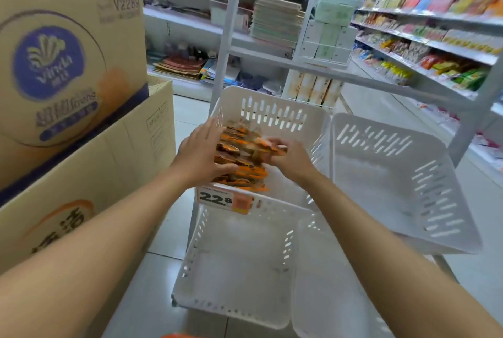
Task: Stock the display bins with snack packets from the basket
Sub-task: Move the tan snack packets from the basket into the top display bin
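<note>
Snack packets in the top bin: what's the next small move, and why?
Probably let go of the snack packets: they seem to rest inside the bin, with the left hand flat against one side and the right hand pinching the other.

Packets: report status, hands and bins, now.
Left hand flat against packets, right hand pinching them. Packets stacked in top-left bin. Right bin, lower bin hold nothing. Nothing blocking.
</note>
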The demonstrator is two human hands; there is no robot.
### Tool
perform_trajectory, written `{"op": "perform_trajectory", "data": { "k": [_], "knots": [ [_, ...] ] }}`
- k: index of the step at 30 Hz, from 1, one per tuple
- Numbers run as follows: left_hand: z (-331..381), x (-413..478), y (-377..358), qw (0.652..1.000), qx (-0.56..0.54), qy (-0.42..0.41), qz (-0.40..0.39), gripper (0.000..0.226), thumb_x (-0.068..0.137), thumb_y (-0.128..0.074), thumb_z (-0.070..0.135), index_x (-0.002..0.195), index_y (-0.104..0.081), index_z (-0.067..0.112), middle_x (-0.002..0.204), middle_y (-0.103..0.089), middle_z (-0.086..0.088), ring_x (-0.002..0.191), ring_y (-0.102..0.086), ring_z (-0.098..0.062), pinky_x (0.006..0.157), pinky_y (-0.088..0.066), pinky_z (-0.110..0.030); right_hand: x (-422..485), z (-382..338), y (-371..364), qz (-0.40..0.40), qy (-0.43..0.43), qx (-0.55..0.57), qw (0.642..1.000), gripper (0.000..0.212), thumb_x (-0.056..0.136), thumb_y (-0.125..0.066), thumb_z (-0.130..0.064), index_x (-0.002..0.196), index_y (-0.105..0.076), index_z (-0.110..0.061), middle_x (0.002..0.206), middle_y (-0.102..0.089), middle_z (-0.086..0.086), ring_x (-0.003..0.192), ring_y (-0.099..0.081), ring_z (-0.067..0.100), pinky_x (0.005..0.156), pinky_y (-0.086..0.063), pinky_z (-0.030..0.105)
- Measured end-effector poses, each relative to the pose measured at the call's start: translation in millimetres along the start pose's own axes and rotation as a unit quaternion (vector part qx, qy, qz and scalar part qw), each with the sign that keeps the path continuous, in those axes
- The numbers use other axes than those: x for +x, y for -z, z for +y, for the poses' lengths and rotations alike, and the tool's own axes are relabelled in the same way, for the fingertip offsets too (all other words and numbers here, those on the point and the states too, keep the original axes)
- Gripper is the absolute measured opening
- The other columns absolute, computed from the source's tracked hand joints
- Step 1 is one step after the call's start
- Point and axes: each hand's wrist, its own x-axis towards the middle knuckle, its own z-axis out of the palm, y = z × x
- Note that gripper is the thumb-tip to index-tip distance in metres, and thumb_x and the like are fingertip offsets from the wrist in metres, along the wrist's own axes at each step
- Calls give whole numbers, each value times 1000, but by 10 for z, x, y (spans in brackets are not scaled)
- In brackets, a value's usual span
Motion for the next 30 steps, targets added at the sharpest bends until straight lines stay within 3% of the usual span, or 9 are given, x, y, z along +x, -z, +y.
{"op": "perform_trajectory", "data": {
  "k": [2, 4, 7, 9, 13, 17, 21, 26, 30],
  "knots": [
    [-51, 13, -76, 999, -23, -5, 41, 96, 79, -70, 62, 155, -22, 27, 166, -6, 4, 151, -13, -21, 120, -21, -46, -14, 29, -61, -118, -22, 40, 992, 22, 87, -75, -26, 92, -69, -47, 91, -72, -25, 82, -65, -13, 63, -47, 4],
    [-69, 21, -122, 997, -43, -2, 68, 91, 80, -70, 60, 154, -25, 29, 165, -9, 8, 150, -19, -21, 116, -26, -45, 9, 57, -47, -166, -26, 54, 984, 26, 94, -65, -33, 91, -68, -59, 90, -67, -37, 83, -61, -21, 65, -44, 0],
    [-54, 15, -153, 996, -45, 1, 80, 87, 81, -69, 59, 152, -28, 30, 165, -10, 11, 147, -24, -21, 113, -32, -45, 132, 130, -156, -121, -30, 40, 991, 15, 98, -60, -28, 112, -61, -35, 112, -67, -8, 86, -65, -6, 70, -50, 7],
    [-57, 5, -147, 995, -49, 2, 83, 85, 82, -70, 57, 152, -29, 30, 165, -9, 11, 147, -26, -21, 111, -35, -46, 190, 125, -255, -115, -72, 57, 989, 35, 95, -64, -24, 127, -50, -24, 130, -57, 6, 98, -63, 9, 76, -52, 17],
    [-63, -10, -130, 995, -62, -4, 76, 84, 83, -70, 54, 152, -29, 29, 165, -9, 11, 147, -26, -20, 112, -33, -45, 259, 142, -213, -135, -135, 122, 974, 82, 82, -76, -17, 147, -27, -28, 127, -36, -7, 118, -50, 17, 98, -46, 34],
    [-42, -22, -133, 995, -63, 1, 78, 83, 83, -71, 54, 151, -30, 30, 165, -8, 13, 146, -29, -20, 109, -37, -45, 227, 233, -203, -78, -82, 40, 993, 79, 78, -83, -27, 140, -34, -23, 117, -48, -12, 99, -55, 1, 70, -50, 11],
    [-52, -31, -123, 994, -68, 5, 80, 83, 83, -72, 53, 151, -31, 29, 165, -9, 13, 146, -29, -20, 109, -37, -46, 274, 269, -237, -53, -50, -15, 997, 70, 81, -79, -37, 140, -46, -20, 144, -47, 1, 131, -47, 20, 103, -45, 35],
    [-27, -25, -134, 994, -70, 11, 81, 81, 83, -72, 53, 150, -33, 29, 165, -9, 14, 144, -33, -22, 105, -40, -46, 330, 313, -212, -69, -32, -47, 996, 76, 80, -77, -47, 144, -46, -20, 151, -44, 1, 138, -41, 19, 97, -36, 26],
    [-44, -17, -142, 994, -68, 13, 82, 82, 82, -72, 53, 150, -33, 29, 165, -9, 13, 144, -33, -22, 105, -41, -48, 350, 342, -232, -71, -68, -6, 995, 81, 78, -76, -52, 146, -42, -23, 152, -40, 0, 137, -39, 19, 97, -40, 29]
  ]
}}
